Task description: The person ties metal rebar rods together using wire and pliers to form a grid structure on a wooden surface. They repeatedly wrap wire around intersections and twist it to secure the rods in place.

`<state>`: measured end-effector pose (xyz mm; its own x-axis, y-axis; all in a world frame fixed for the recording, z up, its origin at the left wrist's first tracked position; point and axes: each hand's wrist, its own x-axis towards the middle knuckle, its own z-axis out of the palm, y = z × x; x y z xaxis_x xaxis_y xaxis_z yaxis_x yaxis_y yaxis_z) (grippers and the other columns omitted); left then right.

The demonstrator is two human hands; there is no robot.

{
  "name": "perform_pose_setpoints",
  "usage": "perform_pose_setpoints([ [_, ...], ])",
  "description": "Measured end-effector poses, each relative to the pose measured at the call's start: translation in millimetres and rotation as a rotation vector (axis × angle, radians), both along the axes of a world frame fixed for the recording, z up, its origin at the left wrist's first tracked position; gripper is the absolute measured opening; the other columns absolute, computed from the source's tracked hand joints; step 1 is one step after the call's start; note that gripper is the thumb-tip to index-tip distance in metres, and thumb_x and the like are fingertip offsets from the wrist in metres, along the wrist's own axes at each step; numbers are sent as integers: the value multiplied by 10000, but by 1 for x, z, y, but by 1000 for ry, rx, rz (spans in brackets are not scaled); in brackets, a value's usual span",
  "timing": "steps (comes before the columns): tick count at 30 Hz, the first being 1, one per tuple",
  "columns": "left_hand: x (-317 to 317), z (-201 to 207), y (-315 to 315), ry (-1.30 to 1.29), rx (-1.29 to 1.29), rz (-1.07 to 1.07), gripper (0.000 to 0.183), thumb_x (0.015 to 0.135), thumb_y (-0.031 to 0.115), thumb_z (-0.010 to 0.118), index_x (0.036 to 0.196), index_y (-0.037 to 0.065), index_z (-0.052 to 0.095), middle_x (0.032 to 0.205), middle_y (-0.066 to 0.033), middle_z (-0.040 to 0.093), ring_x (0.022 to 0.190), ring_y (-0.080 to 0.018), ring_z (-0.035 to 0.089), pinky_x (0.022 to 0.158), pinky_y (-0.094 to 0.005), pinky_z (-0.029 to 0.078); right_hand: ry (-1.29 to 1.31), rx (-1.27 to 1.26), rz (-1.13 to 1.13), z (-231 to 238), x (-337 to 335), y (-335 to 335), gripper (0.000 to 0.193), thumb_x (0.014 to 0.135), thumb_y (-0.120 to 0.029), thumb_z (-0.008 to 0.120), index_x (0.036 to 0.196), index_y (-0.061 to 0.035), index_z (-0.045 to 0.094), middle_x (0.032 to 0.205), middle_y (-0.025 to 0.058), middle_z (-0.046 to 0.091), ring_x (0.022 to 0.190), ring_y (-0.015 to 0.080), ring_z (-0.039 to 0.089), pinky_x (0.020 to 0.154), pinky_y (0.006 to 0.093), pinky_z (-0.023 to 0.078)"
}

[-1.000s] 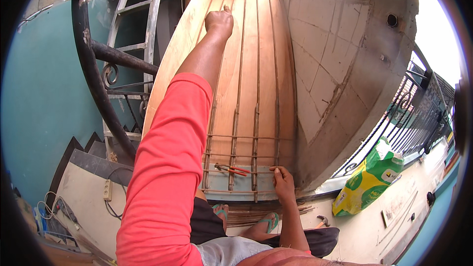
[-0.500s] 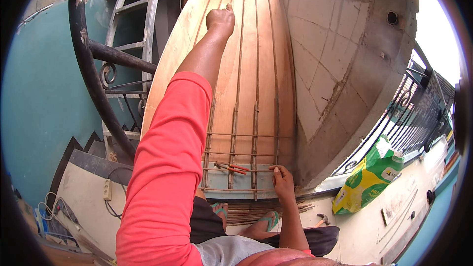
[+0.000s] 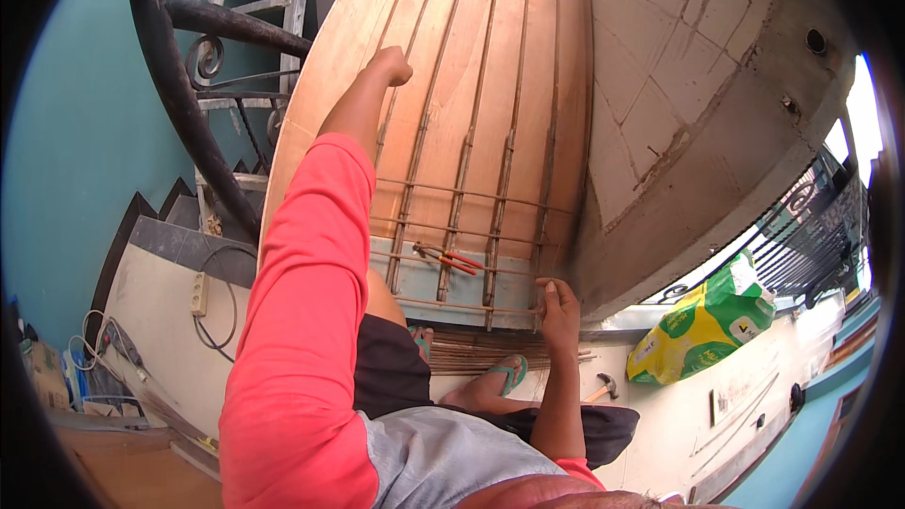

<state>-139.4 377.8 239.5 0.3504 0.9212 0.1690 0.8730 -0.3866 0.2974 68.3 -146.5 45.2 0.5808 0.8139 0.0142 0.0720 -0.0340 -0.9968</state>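
My left hand [image 3: 389,67] is closed in a fist over the plywood [image 3: 471,66], where a long steel bar runs under it. Whether its fingers hold the bar is hidden. My right hand [image 3: 559,309] pinches near the right end of a thin steel crossbar [image 3: 514,270]. Several crossbars lie across the long ribbed steel bars [image 3: 456,196], forming a grid. Pincers with red handles [image 3: 460,263] rest on the grid, left of my right hand.
A rough concrete wall [image 3: 679,132] borders the plywood on the right. A dark handrail [image 3: 156,66] curves at the left beside a ladder [image 3: 300,0]. A green-yellow sack [image 3: 702,325] and a hammer [image 3: 601,388] lie on the floor. More bars [image 3: 509,351] lie by my feet.
The view has shifted, with the far end of the plywood now out of sight. My left hand has come nearer, its thumb no longer raised. My right hand stays by the crossbar ends.
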Motion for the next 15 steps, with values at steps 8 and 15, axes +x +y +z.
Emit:
perform_pose_setpoints([
  [8, -22, -256, -8, -154, -374, 124, 609, 967, 343, 658, 1389, -83, 550, 1457, -318, 527, 1352, -408, 546, 1122, -442, 462, -61, -207, -63, -33, 10, -7, 252, 1092, -221, 521, 1121, -41, 695, 686, -62, 451, 616, 32, 387, 546, 235, 315],
  [15, 1, -318, -24, -151, -368, 260, 1082, 907, 624, 606, 1641, 5, 108, 1725, -208, -34, 1602, -336, 56, 1257, -614, 26, -146, -260, -31, -36, 10, 9, 238, 1084, -198, 526, 1103, -34, 697, 684, -58, 464, 617, 31, 402, 549, 240, 339],
])
